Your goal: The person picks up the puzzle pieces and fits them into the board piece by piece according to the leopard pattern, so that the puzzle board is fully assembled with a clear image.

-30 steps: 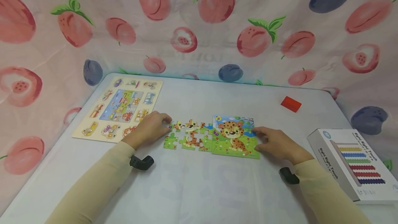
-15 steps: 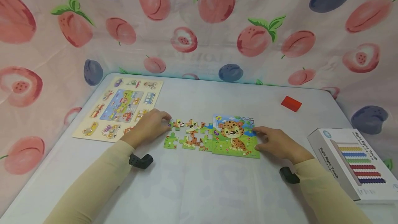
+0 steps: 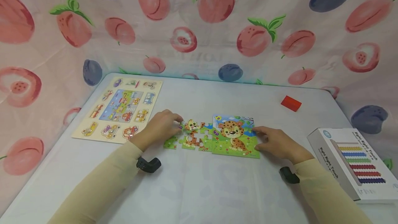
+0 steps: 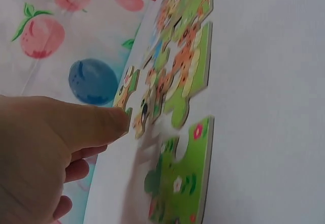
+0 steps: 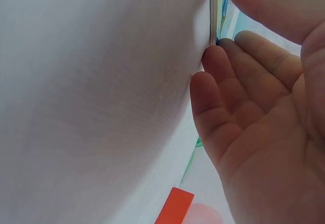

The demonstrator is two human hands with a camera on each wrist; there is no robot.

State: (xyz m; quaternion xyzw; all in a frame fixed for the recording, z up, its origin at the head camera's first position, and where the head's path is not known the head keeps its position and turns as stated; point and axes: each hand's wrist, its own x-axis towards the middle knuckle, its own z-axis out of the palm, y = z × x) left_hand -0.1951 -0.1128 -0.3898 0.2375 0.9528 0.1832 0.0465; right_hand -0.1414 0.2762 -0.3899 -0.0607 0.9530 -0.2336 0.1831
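Observation:
In the head view my left hand point(image 3: 162, 126) pinches a small jigsaw piece point(image 3: 181, 126) between thumb and fingers, beside a piece with a leopard's face point(image 3: 193, 124). The fingers hide most of the held piece. Nearer me lie a green jigsaw piece point(image 4: 189, 176) and a leopard-body piece point(image 3: 190, 141), with further pieces right of them. These border a square leopard picture board point(image 3: 236, 136). My right hand point(image 3: 278, 142) touches that board's right edge with thumb and fingertips. In the right wrist view its fingers point(image 5: 213, 102) look relaxed.
A wooden vehicle puzzle board point(image 3: 124, 108) lies at the left. On the right stand a red block point(image 3: 291, 103) and a white box point(image 3: 351, 165) picturing coloured strips. A fruit-printed cloth point(image 3: 199, 27) hangs behind the white table point(image 3: 211, 189).
My left hand has moved to the right with the pinched jigsaw piece, close to the leopard-face piece. The right hand stays at the picture board's edge.

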